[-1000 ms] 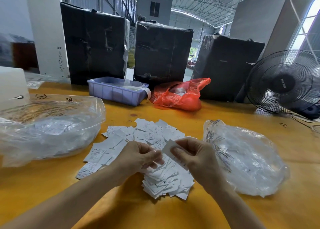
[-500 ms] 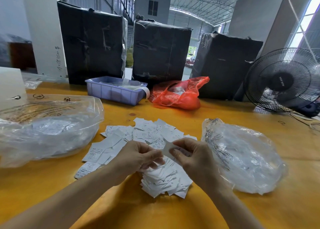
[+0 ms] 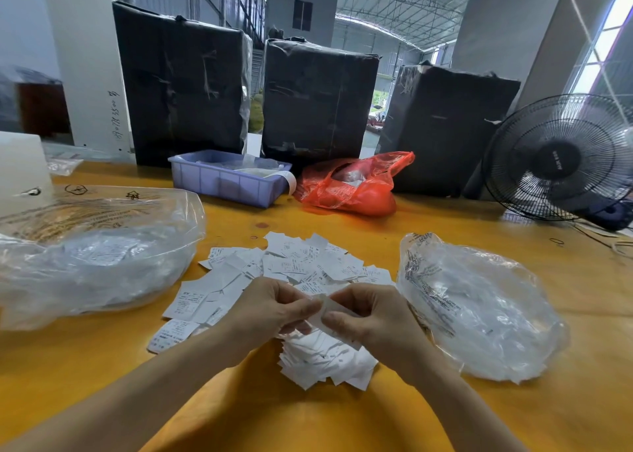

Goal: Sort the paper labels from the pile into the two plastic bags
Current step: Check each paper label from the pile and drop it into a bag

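We work at the yellow table (image 3: 513, 400), and we place everything else against the pile of paper labels (image 3: 298, 270) spread on its middle. Beyond the pile, along the table's far edge, stand three black wrapped bales (image 3: 185, 88). Beyond the pile and well off to its right stands a black fan (image 3: 561, 158), facing us.

To the left of the pile lies the left plastic bag (image 3: 92, 253), clear, printed with dark text on its upper face and bulging; we make out white paper through its film. To the right of the pile, just beside it, lies the right plastic bag (image 3: 479, 311), also clear and crumpled, with dark print down the side nearest the labels. Between the pile and the bales sit a blue plastic tray (image 3: 226, 182) and, to that tray's right, a red plastic bag (image 3: 352, 186), both well apart from the labels.

The pile itself is loose: flat printed slips fan out on its far and left sides, and a thicker heap of white slips lies at its near edge, under our hands.

Our left hand (image 3: 270, 311) hovers over the near part of the pile with its fingers curled, thumb and fingertips pinching one end of a single label (image 3: 330, 309). Our right hand (image 3: 373, 318) sits just beside it, fingers likewise curled, pinching the same label's other end, so both hands hold the label just above the heap.
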Demonstrator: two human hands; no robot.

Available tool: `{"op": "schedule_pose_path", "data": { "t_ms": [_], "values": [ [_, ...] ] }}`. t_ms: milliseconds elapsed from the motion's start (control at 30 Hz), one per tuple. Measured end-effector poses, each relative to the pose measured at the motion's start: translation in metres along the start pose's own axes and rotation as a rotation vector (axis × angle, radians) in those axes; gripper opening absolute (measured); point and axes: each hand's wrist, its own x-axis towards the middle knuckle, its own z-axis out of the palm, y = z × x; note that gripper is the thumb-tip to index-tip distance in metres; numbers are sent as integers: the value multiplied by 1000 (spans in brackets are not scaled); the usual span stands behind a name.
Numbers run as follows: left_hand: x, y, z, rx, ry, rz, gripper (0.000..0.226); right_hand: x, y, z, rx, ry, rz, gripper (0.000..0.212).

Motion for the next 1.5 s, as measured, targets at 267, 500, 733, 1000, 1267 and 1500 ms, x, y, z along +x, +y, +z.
{"op": "schedule_pose_path", "data": {
  "t_ms": [267, 500, 733, 1000, 1267, 1500],
  "values": [
    [2, -3, 1, -78, 5, -33, 16, 1, -1, -3, 100, -21, 41, 14],
    [2, -4, 4, -28, 14, -20, 48, -1, -2, -1, 105, -44, 66, 14],
    [-1, -2, 6, 96, -12, 50, 49, 0, -2, -2, 46, -148, 143, 51],
    [-6, -2, 10, 214, -107, 97, 31, -1, 0, -2, -78, -139, 87, 75],
    [-2, -2, 10, -10, 15, 77, 30, 1, -1, -1, -8, 115, -28, 24],
    [-3, -6, 13, 74, -17, 99, 35, -1, -2, 2, -122, 51, -62, 48]
  ]
}}
